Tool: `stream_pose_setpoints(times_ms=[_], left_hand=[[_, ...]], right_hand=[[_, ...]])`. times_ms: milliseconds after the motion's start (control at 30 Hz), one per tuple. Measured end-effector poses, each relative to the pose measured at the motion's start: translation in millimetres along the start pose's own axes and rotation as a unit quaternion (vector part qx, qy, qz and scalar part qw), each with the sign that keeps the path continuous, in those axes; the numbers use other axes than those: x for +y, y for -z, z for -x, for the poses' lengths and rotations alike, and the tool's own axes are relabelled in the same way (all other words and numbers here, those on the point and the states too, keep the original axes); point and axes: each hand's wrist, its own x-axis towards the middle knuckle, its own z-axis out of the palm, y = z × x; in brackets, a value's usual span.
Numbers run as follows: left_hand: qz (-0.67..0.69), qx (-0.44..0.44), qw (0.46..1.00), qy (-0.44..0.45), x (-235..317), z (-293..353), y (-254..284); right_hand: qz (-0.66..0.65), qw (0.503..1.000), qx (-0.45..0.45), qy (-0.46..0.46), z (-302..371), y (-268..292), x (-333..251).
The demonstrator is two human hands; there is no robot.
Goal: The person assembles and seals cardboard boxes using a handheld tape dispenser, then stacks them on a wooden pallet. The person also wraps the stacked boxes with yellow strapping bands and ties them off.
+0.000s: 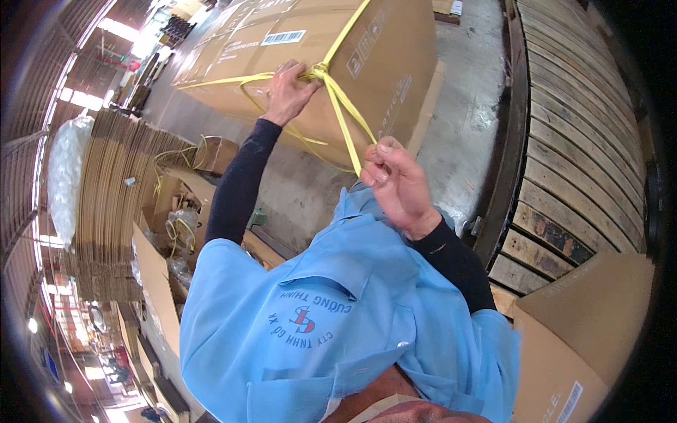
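A large brown cardboard box [310,42] stands in front of me, with yellow strapping band [345,32] running round it. At the box's near corner edge the band crosses in a small knot or buckle [319,70]. My left hand [288,93] is closed by this crossing, its fingertips on the band against the box. Closer to my chest, my right hand [396,180] pinches a yellow strap between thumb and fingers. Lengths of strap stretch from the crossing to that hand. A loose loop of band hangs below my left hand.
A slatted wooden surface [564,141] with a dark metal edge runs along the right. Stacked flat cardboard [113,197] stands at the left, beside an open carton [159,282] with scraps and strapping. Another carton [557,352] is at the lower right. Concrete floor [465,106] shows beyond the box.
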Motion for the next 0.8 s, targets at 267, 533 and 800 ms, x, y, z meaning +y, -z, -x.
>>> stream_pose_setpoints(times_ms=[267,533,800], left_hand=[[-0.004,0.061,0.998,0.010,7,16,-9],[0.005,0.091,0.996,0.002,13,38,-24],[0.047,0.084,0.995,0.016,9,69,-54]], right_hand=[[0.017,0.999,-0.026,0.010,19,6,7],[0.041,0.998,-0.030,0.026,36,21,11],[0.085,0.996,0.000,0.023,39,55,21]])
